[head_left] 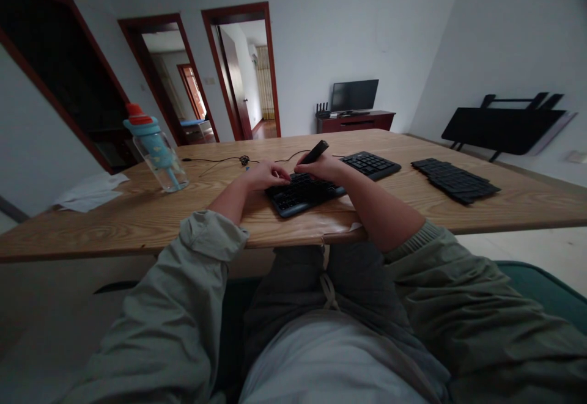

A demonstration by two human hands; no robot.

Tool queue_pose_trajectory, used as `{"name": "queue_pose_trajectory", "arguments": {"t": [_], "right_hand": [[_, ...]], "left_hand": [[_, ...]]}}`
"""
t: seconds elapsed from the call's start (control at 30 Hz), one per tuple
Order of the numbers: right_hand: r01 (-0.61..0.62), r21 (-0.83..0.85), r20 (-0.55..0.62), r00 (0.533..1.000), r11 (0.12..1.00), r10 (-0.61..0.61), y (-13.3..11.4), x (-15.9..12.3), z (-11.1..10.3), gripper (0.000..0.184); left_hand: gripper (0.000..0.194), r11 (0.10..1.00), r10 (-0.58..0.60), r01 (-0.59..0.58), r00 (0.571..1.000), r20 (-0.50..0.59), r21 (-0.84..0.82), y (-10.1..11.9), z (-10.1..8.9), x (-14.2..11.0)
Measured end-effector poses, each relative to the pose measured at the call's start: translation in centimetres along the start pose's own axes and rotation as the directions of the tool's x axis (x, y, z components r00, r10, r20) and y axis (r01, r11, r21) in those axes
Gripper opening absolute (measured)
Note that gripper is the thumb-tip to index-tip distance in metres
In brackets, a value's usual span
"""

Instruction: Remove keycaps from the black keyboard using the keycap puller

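Observation:
A black computer keyboard (293, 199) lies at a slant on the wooden table in front of me. My right hand (318, 167) is closed around the thick black handle of a tool (315, 151), held tilted over the middle of the keys. The tool's working end is hidden by the hand, so its kind does not show. At the keyboard's left part, my left hand (268, 176) has its thumb and forefinger drawn together just above the keys. Whether something small is between them cannot be made out.
A clear bottle with a red and blue top (158, 153) stands on the left of the table (220, 208), near white paper (94, 191). A thin black cable (220, 159) with a tangle lies behind the keyboard. Flat black pieces (454, 179) overlap at right.

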State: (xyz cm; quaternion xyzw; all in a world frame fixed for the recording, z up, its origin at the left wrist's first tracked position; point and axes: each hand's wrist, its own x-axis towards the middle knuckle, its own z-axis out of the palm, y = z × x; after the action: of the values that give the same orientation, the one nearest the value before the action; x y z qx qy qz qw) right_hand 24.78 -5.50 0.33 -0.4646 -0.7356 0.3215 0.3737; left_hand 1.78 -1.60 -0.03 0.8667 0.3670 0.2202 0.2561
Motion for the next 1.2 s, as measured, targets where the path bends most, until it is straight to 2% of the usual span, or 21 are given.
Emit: {"name": "queue_pose_trajectory", "arguments": {"t": [0.27,0.4,0.53,0.8,0.87,0.93,1.0,1.07,1.13,1.2], "right_hand": [[-0.118,-0.092,-0.085,0.990,0.989,0.110,0.5,0.4,0.1,0.021],[-0.116,-0.076,-0.083,0.990,0.990,0.110,0.5,0.3,0.2,0.023],[-0.098,-0.065,-0.051,0.994,0.993,0.094,0.7,0.4,0.2,0.019],[0.046,-0.029,0.044,0.998,0.999,-0.045,-0.9,-0.6,0.3,0.018],[0.062,-0.037,0.025,0.998,0.997,-0.061,-0.8,-0.5,0.6,0.018],[0.052,-0.028,-0.065,0.996,0.998,-0.053,-0.6,-0.1,1.2,0.022],[0.004,0.021,-0.193,0.981,1.000,0.000,-0.3,0.2,2.1,0.028],[-0.031,0.158,-0.304,0.949,0.987,0.078,-0.4,0.6,3.3,0.032],[-0.020,0.370,-0.359,0.919,0.929,0.163,-0.8,1.0,4.7,0.031],[-0.003,0.561,-0.362,0.898,0.828,0.249,-1.5,1.5,6.0,0.026]], "left_hand": [[0.018,1.000,-0.011,0.012,1.000,-0.025,0.019,0.4,0.0,0.2],[0.017,0.999,0.009,-0.008,1.000,-0.024,0.043,0.0,0.2,0.4],[0.019,0.997,0.033,-0.033,0.999,0.001,0.067,-0.8,0.2,0.7],[0.019,0.993,0.030,-0.035,0.999,0.043,0.112,-0.7,0.1,0.5],[0.017,0.991,0.032,-0.037,0.998,0.046,0.128,-0.5,0.3,0.5],[0.015,0.987,0.048,-0.052,0.998,0.031,0.151,-0.3,0.5,0.6],[0.012,0.981,0.057,-0.059,0.998,0.012,0.186,0.0,0.7,0.6],[0.010,0.971,0.059,-0.060,0.998,0.010,0.233,0.4,0.9,0.7],[0.008,0.957,0.065,-0.066,0.998,0.012,0.283,0.7,1.1,0.7],[0.007,0.946,0.079,-0.079,0.997,0.014,0.315,0.9,1.2,0.7]]}}
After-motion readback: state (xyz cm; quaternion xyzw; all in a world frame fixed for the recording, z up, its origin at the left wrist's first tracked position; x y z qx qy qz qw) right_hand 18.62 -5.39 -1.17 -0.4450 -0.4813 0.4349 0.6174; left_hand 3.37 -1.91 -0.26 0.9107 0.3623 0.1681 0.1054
